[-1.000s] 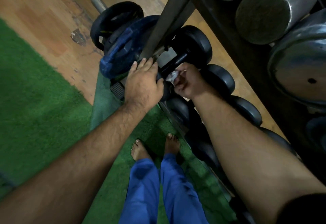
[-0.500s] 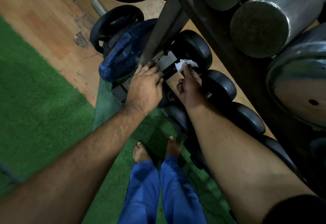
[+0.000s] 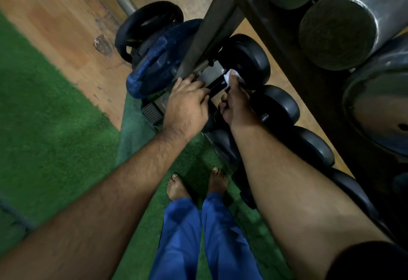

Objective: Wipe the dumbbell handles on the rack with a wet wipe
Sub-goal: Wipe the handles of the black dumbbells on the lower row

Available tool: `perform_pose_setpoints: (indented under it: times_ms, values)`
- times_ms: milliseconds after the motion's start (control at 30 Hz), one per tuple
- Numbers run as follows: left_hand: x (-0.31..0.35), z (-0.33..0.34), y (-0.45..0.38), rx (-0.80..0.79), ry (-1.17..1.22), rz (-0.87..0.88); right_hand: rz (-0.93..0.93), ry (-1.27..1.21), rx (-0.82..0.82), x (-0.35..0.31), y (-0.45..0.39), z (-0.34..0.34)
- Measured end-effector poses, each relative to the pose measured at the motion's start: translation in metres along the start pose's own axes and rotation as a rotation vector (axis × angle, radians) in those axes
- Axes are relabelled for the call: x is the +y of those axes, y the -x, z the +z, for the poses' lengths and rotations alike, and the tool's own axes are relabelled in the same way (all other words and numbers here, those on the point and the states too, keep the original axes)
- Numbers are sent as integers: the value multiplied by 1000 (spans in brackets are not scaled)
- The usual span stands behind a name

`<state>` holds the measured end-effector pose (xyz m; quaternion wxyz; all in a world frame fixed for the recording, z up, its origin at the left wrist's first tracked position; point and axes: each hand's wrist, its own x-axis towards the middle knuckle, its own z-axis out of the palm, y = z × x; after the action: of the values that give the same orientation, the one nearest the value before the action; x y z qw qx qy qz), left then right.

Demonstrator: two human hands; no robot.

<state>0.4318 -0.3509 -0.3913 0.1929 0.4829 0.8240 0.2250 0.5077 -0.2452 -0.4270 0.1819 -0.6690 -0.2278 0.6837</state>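
While the right hand point(image 3: 236, 103) presses a white wet wipe point(image 3: 232, 76) against the far end of a black dumbbell handle point(image 3: 217, 85), its forefinger lies stretched along the wipe and the other fingers curl under, so the wipe is pinned against the bar rather than balled in a fist. That handle belongs to the farthest dumbbell point(image 3: 245, 61) on the bottom shelf of the rack point(image 3: 284, 43), close to the rack's slanted upright post point(image 3: 209, 28). Just left of it, the left hand point(image 3: 187, 103) rests on the near head of the same dumbbell, fingers bent over its edge and touching the handle's near end; they hold it loosely, with nothing else in that hand.

Along the bottom shelf, black rubber dumbbell heads point(image 3: 278, 107) run in a row toward the near right; at least four can be counted before the right arm hides the rest. On the shelf above sit at least three steel dumbbell heads point(image 3: 344, 23), large and grey. Left of the post lean two weight plates, one blue point(image 3: 159, 59) and one black point(image 3: 148, 25). No writing or label can be read on any of them.

Two bare feet point(image 3: 176, 188) in blue trousers point(image 3: 198, 242) stand on green turf point(image 3: 44, 114), with wooden floor point(image 3: 55, 10) at the far left.
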Motion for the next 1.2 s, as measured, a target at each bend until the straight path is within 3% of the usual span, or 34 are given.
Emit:
perform_pose_setpoints:
  times_ms: [100,200,400,600,833,933,1033,1200]
  values:
    - [0,-4,3,28,157,-61,77,195,-162,2,22,-11]
    - [3,-11,6,55,370,-181,134,308,-194,-11,35,-7]
    - [3,-15,15,-17,240,-301,120,261,27,5,11,15]
    - [-3,-20,11,-47,240,-282,237,410,-151,9,9,18]
    - [11,-23,6,-25,60,-242,5,165,124,-4,-28,-1]
    - [19,-25,-5,-3,12,-267,5,42,101,-17,-32,2]
    - [25,-25,-8,-13,-13,-306,43,-64,-36,-10,-27,6]
    - [19,-18,-3,-18,-2,-231,89,-3,-107,-14,-34,-10]
